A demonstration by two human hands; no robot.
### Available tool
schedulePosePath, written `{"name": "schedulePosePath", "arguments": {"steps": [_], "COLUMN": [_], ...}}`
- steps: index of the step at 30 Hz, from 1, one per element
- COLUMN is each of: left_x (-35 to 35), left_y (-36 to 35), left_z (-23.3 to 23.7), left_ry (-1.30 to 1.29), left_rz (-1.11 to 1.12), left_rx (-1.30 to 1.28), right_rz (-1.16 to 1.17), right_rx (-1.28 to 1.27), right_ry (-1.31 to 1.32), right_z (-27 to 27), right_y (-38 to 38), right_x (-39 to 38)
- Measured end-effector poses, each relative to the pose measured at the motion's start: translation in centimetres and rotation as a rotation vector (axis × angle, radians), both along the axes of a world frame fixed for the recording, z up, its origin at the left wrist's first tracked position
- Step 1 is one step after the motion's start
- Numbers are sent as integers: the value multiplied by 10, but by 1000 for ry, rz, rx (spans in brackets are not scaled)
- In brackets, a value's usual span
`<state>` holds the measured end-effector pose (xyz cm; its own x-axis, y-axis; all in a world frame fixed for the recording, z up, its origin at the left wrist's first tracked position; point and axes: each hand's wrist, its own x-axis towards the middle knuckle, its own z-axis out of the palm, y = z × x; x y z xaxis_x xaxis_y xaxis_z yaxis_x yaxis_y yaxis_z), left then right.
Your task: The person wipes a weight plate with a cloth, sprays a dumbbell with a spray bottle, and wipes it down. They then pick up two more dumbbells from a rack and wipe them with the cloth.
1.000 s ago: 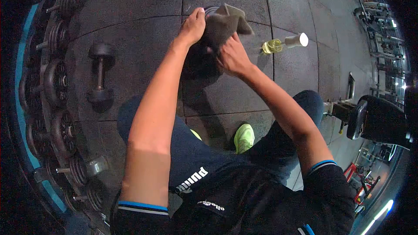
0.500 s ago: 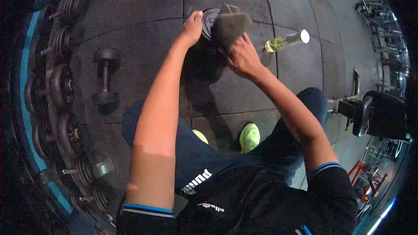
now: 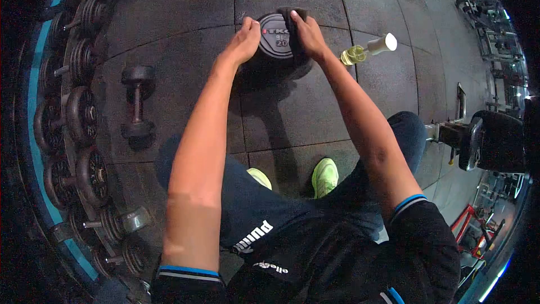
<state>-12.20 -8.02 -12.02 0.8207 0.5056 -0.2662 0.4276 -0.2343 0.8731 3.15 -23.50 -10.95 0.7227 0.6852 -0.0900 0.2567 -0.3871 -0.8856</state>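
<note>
- The left hand (image 3: 245, 38) clasps the near-left rim of the dumbbell (image 3: 274, 38), thumb on the top face and fingers curled down the side, steadying it.
- The right hand (image 3: 307, 34) grips a dark cloth (image 3: 293, 12), fingers bent over it, and presses it against the far-right rim of the same head.
- The dumbbell stands on end on the floor (image 3: 292, 112) in front of the crouching person. Its round top face is up and mostly bare between the two hands.
- Just right of it a spray bottle (image 3: 367, 49) lies on its side, apart from the hand.
- Farther out, a smaller dumbbell (image 3: 136, 101) lies to the left. Beyond it is a rack (image 3: 79, 112) of weights, and a bench (image 3: 495, 141) is at the far right.
- Judged from this, the step in hand is wiping the head, with the cloth at the rim.
- A next pass would call for firm bracing from the left hand while the cloth is drawn around the rim or across the face, so the upright weight does not tip or roll.
</note>
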Motion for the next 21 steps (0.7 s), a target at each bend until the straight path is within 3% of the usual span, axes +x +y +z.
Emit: {"name": "schedulePosePath", "arguments": {"steps": [2, 5, 8, 10, 12, 15, 19, 21], "left_x": [-8, -15, -4, -4, -7, -5, -2, -3], "left_y": [-6, -19, -23, -20, -19, -20, -22, -22], "left_z": [22, 72, 51, 47, 46, 47, 45, 40], "left_ry": [74, 217, 268, 239, 220, 219, 199, 176], "left_rz": [2, 21, 105, 122, 136, 135, 132, 156], "left_rx": [17, -100, 126, 135, 162, 198, 223, 236], "right_rz": [-12, 148, 119, 12, -128, -147, -179, -130], "right_rx": [12, -71, -55, -49, -24, 17, 253, 62], "right_ry": [49, 58, -262, -110, -185, -228, -197, 33], "right_z": [2, 8, -10, 0, -7, -1, -14, -11], "right_y": [7, 13, 20, 10, -11, -39, -20, -10], "right_x": [9, 29, 24, -5, -36, -80, -58, -19]}}
